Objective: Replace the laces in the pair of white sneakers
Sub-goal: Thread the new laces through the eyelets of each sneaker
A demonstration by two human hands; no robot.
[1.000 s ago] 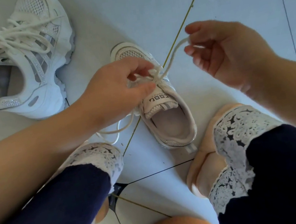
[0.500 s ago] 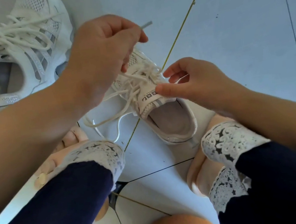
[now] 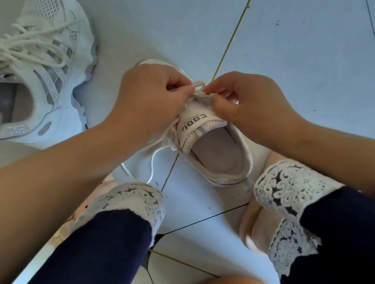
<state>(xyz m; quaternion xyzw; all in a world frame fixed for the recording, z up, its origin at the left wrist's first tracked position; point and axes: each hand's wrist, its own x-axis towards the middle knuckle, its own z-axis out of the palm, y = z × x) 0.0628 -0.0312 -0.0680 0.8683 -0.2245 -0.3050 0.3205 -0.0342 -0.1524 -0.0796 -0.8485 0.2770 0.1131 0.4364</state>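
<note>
Pale tile floor (image 3: 314, 50), sneaker (image 3: 217, 154) mid-frame, its mate (image 3: 54, 71) upper left. My left hand (image 3: 150, 98) and right hand (image 3: 248, 101) both pinch the lace (image 3: 198, 85) above the tongue (image 3: 193, 124). If either pinch slips, I reckon the crossing goes slack.

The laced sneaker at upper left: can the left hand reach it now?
Probably yes: the laced sneaker lies close beside the left hand, bare floor between; but that hand pinches the lace and must release first.

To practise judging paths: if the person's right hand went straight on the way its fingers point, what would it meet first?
Probably the left hand, whose fingers face the right hand across the lace both pinch above the sneaker; depth is unclear.
</note>
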